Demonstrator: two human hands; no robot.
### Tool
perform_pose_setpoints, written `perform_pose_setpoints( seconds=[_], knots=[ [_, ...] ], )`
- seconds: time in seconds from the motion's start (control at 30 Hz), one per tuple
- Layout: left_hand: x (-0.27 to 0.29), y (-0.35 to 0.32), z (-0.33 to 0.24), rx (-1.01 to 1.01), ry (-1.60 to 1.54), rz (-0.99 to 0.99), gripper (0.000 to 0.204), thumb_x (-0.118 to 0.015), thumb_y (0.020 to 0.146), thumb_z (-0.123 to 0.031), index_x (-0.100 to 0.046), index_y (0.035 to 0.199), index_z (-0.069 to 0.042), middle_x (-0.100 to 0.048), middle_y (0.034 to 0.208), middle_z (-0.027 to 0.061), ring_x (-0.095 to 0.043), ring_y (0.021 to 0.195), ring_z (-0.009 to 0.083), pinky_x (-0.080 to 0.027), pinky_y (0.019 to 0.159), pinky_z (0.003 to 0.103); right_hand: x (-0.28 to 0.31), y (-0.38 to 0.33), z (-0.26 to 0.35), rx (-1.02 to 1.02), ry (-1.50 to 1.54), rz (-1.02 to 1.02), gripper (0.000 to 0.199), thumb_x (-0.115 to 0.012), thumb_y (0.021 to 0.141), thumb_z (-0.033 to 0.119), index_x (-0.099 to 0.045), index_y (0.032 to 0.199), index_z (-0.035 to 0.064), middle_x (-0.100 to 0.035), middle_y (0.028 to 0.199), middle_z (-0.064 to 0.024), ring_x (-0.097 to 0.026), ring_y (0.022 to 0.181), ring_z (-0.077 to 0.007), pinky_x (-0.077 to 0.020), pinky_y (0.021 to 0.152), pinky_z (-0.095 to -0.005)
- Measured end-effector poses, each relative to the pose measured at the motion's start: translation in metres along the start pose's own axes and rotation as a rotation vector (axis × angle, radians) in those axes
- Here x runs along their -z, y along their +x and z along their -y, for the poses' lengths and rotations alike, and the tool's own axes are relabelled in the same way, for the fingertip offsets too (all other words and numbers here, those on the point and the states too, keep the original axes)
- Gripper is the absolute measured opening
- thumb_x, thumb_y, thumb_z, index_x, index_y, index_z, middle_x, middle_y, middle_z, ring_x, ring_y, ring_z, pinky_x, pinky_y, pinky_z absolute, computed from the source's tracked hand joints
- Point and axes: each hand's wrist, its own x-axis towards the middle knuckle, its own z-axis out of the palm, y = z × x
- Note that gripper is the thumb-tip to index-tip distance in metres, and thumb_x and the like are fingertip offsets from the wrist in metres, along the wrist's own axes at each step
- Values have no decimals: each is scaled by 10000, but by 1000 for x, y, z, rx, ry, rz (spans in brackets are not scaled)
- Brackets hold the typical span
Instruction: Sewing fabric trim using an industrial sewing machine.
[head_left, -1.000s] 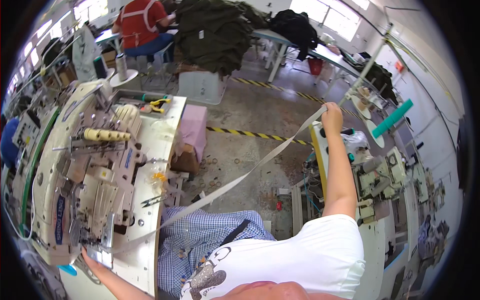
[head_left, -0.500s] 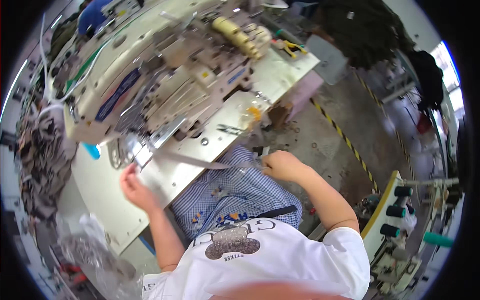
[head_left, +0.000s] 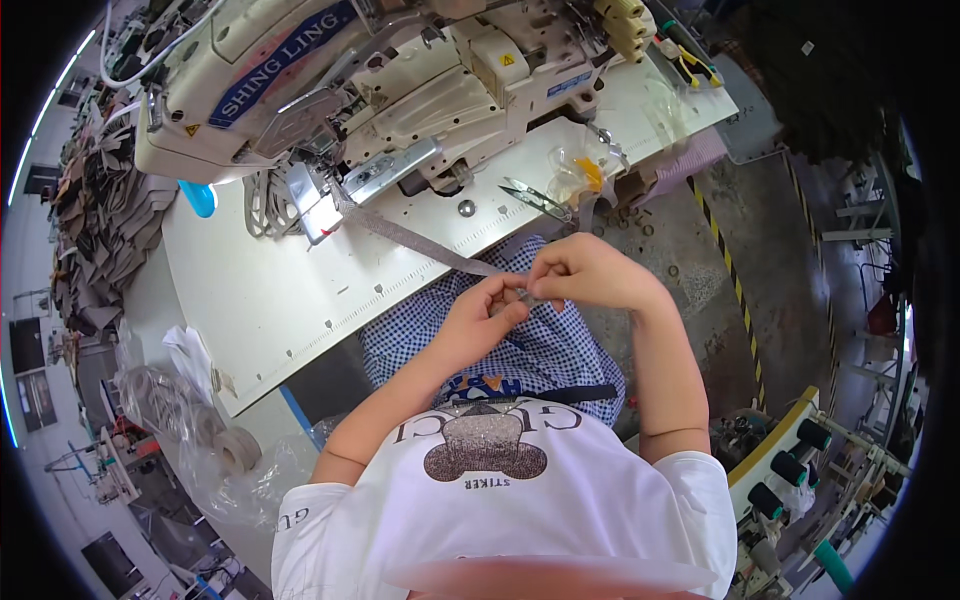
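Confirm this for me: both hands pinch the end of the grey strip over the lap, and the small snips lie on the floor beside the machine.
Not quite. The head view shows the snips on the white table, not the floor. The left hand and right hand do pinch the grey strip over the lap.

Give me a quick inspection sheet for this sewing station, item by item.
Surface: white sewing table, mostly bare in front.
Job's things: grey elastic strip runs from the industrial sewing machine to both hands.
Clutter: thread snips and crumpled clear plastic on the table.
Grippers: left hand and right hand pinch the strip's end together above the lap.
Cables: light cords hang beside the machine.
Surroundings: stacked fabric pieces at left, thread cones at right, tape rolls below the table.
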Motion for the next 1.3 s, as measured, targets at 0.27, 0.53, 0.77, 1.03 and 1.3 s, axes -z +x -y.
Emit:
perform_pose_setpoints(
  seconds=[0.27,0.53,0.77,1.03,1.3],
  knots=[
    [-6,-6,-18,140,-66,93,239,-465,939,-201,-587,1024,-14,-564,736,-12,-428,523,31,-329,470,166,-2,-9,-12,-25,329,-206,117,-544,824,5,-556,940,2,-567,715,8,-557,666,-66,-433,594,-186],
    [-11,-6,-13,-26,-61,-9,230,-518,920,-208,-600,935,6,-610,764,25,-544,625,71,-445,586,191,-28,-3,-20,89,421,-242,117,-535,821,-39,-522,932,-3,-546,755,4,-519,703,-62,-436,640,-194],
    [-6,-13,-17,8,-131,-28,171,-527,906,-139,-589,921,20,-627,802,53,-579,686,86,-478,648,204,-34,-3,-7,129,142,-354,98,-559,785,-41,-544,872,3,-541,792,-29,-532,733,-107,-440,668,-243],
    [-5,-14,-14,-30,-136,-162,146,-536,897,-111,-605,887,17,-641,771,56,-591,660,83,-485,620,201,-45,-11,-1,488,-349,-607,114,-601,717,-25,-581,820,18,-568,833,-81,-555,763,-240,-444,679,-306],
    [-8,-16,-16,-158,126,-229,125,-545,875,-62,-634,893,24,-649,749,72,-617,639,98,-492,584,203,-57,-14,4,572,-647,-655,129,-642,653,85,-585,759,40,-564,800,-53,-552,756,-223,-419,668,-336]
  ],
)
